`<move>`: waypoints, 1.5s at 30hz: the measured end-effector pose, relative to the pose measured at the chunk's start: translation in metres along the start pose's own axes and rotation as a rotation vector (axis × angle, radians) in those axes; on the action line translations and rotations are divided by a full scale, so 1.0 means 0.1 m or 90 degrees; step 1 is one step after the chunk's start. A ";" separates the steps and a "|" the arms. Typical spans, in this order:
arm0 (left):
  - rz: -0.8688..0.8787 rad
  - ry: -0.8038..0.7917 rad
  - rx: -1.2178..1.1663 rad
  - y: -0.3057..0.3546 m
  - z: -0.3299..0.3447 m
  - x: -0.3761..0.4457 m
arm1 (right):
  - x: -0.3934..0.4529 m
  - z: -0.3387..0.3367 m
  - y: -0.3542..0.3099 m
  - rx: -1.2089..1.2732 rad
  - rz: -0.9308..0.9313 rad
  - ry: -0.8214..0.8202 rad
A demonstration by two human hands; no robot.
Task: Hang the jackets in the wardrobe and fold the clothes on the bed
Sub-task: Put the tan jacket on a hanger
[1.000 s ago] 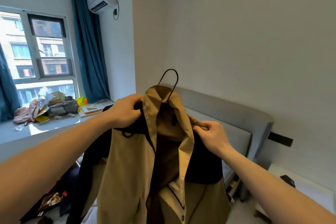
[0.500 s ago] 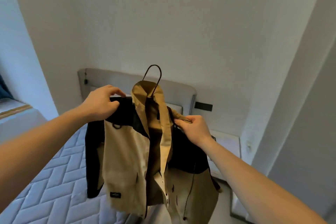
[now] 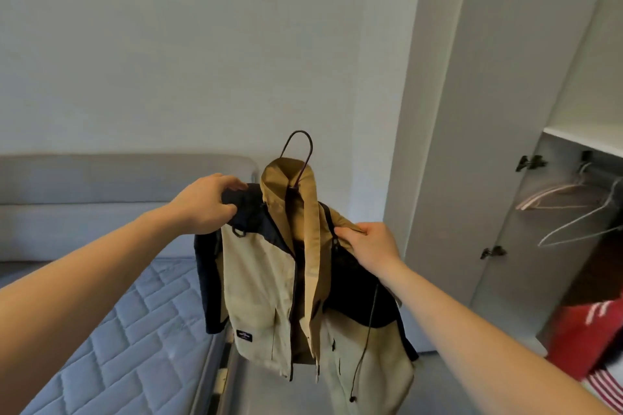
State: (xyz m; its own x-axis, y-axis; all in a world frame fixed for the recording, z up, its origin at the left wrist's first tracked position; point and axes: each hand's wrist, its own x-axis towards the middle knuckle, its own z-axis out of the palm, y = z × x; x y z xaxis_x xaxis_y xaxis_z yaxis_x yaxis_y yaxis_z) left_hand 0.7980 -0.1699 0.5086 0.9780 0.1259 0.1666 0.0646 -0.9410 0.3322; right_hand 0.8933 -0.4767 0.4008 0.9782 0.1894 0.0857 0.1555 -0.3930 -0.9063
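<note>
Both hands grip a tan jacket (image 3: 269, 283) by its shoulders: left hand (image 3: 205, 204), right hand (image 3: 372, 242). Keep the hanger hook (image 3: 300, 148) (between them) upright toward the wardrobe rail (image 3: 603, 175), right of the right hand.

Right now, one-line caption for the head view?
Both hands hold a tan-and-black jacket on its hanger beside the open wardrobe.

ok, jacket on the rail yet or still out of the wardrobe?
Out. The jacket is on its hanger, gripped at the shoulders by the left hand and right hand, left of the open wardrobe.
</note>
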 end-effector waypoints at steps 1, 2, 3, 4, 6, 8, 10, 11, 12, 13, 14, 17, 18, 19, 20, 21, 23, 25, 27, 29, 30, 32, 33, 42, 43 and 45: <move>0.020 -0.011 -0.007 0.04 0.04 0.12 | 0.00 -0.05 0.04 0.003 0.016 0.016; 0.040 -0.021 -0.014 0.07 0.08 0.23 | 0.00 -0.11 0.08 0.010 0.034 0.033; 0.061 -0.028 -0.021 0.11 0.12 0.33 | -0.01 -0.16 0.11 0.018 0.052 0.051; 0.081 -0.033 -0.030 0.15 0.16 0.44 | -0.02 -0.20 0.15 0.027 0.068 0.070; 0.117 -0.049 -0.055 0.24 0.26 0.61 | -0.07 -0.30 0.22 0.041 0.095 0.111; 0.146 -0.073 -0.079 0.35 0.39 0.74 | -0.13 -0.39 0.32 0.049 0.120 0.152; 0.170 -0.098 -0.100 0.48 0.52 0.85 | -0.20 -0.49 0.41 0.052 0.148 0.192; 0.182 -0.108 -0.107 0.56 0.59 0.90 | -0.22 -0.55 0.46 0.051 0.163 0.209; 0.194 -0.116 -0.111 0.65 0.65 0.95 | -0.24 -0.62 0.50 0.052 0.177 0.225; 0.208 -0.123 -0.112 0.75 0.71 1.01 | -0.25 -0.69 0.54 0.056 0.192 0.242; 0.222 -0.129 -0.113 0.86 0.76 1.08 | -0.25 -0.77 0.58 0.061 0.209 0.259; 0.260 -0.143 -0.117 1.24 0.92 1.32 | -0.20 -1.00 0.71 0.069 0.257 0.309; 0.274 -0.146 -0.119 1.38 0.98 1.40 | -0.17 -1.09 0.76 0.073 0.270 0.326; 0.286 -0.150 -0.123 1.52 1.05 1.48 | -0.14 -1.17 0.82 0.080 0.282 0.345; 0.298 -0.155 -0.126 1.66 1.12 1.57 | -0.11 -1.26 0.87 0.088 0.294 0.365; 0.307 -0.162 -0.129 1.80 1.20 1.65 | -0.08 -1.34 0.94 0.094 0.305 0.383; 0.325 -0.180 -0.129 2.07 1.36 1.81 | 0.00 -1.51 1.09 0.095 0.328 0.405; 0.340 -0.198 -0.125 2.32 1.52 1.97 | 0.09 -1.66 1.25 0.104 0.348 0.419; 0.352 -0.212 -0.119 2.56 1.64 2.12 | 0.20 -1.81 1.41 0.126 0.366 0.433; 0.363 -0.231 -0.117 2.77 1.76 2.25 | 0.28 -1.94 1.58 0.149 0.383 0.453; 0.371 -0.238 -0.115 2.87 1.81 2.31 | 0.31 -2.00 1.66 0.158 0.390 0.467; 0.389 -0.248 -0.109 3.07 1.92 2.44 | 0.38 -2.11 1.81 0.178 0.408 0.507; 0.399 -0.252 -0.106 3.17 1.96 2.52 | 0.41 -2.17 1.89 0.188 0.421 0.530; 0.508 -0.280 -0.093 3.99 2.26 3.29 | 0.72 -2.73 2.37 0.210 0.497 0.717; 0.522 -0.280 -0.093 4.07 2.28 3.37 | 0.76 -2.79 2.39 0.214 0.498 0.732; 0.550 -0.283 -0.091 4.23 2.33 3.52 | 0.85 -2.92 2.44 0.205 0.509 0.759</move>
State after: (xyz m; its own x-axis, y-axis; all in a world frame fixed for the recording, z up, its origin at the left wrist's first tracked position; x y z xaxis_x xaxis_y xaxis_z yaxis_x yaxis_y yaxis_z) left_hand 1.2157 -0.5971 0.4916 0.6653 -0.7449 0.0505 -0.7040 -0.6033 0.3748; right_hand 1.0545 -0.8192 0.3080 0.3456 -0.8773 -0.3329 -0.3504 0.2085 -0.9131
